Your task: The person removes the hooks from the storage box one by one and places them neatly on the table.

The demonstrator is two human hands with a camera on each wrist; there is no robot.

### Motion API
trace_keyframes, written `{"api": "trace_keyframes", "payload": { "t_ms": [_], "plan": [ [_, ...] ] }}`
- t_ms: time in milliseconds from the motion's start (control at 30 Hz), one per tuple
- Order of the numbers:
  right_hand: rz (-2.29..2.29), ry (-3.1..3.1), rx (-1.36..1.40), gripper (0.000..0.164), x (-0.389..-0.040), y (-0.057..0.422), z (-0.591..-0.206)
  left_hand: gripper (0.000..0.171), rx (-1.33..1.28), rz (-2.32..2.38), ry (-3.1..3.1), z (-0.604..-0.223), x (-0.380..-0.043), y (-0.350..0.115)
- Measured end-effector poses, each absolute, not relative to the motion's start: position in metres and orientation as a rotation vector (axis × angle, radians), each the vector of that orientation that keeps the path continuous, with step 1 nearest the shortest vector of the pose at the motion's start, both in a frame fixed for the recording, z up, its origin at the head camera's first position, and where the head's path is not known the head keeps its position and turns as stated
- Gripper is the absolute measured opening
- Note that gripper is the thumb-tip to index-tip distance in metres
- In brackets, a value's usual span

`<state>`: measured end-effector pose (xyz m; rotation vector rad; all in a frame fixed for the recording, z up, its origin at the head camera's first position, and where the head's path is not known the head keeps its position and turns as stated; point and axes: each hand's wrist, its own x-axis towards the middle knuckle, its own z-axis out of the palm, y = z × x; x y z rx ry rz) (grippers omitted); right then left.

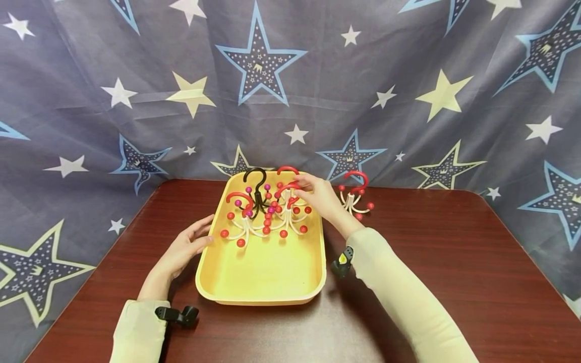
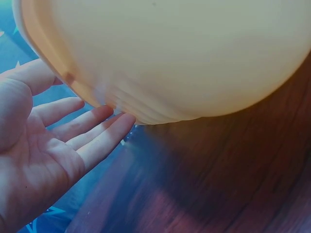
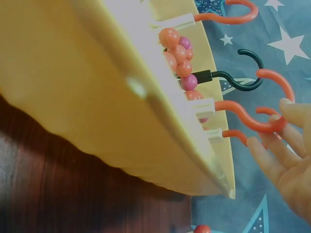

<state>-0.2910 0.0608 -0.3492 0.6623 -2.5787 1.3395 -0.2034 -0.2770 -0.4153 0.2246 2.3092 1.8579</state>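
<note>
A yellow tray (image 1: 260, 272) holds several multi-armed hook hangers. My right hand (image 1: 322, 199) is at its far right, with thumb and fingers about the red hook (image 1: 288, 186) of a white hanger (image 1: 288, 217). In the right wrist view the thumb and fingertips meet that red hook (image 3: 252, 125). Beside it are another white hanger (image 1: 246, 227) with red ball tips, a black hanger (image 1: 258, 197) with purple balls, and a partly hidden red-hooked one (image 1: 288, 169) behind. My left hand (image 1: 186, 247) has its fingers extended against the tray's left side (image 2: 82, 94).
One more white hanger (image 1: 350, 201) with a red hook stands on the dark wooden table (image 1: 431, 252), right of the tray and beyond my right forearm. A star-patterned cloth (image 1: 295, 106) hangs behind the table's far edge.
</note>
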Motion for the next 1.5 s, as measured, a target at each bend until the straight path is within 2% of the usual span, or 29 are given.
{"api": "trace_keyframes", "payload": {
  "t_ms": [300,1500],
  "plan": [
    [1.276,-2.573,0.667,0.02,-0.288,0.054,-0.345,0.062,0.218,1.848,2.313,-0.415,-0.204,-0.276],
    [1.363,-2.493,0.682,0.019,-0.274,0.064,-0.309,0.063,0.249,1.888,2.286,-0.417,-0.205,-0.276]
  ]
}}
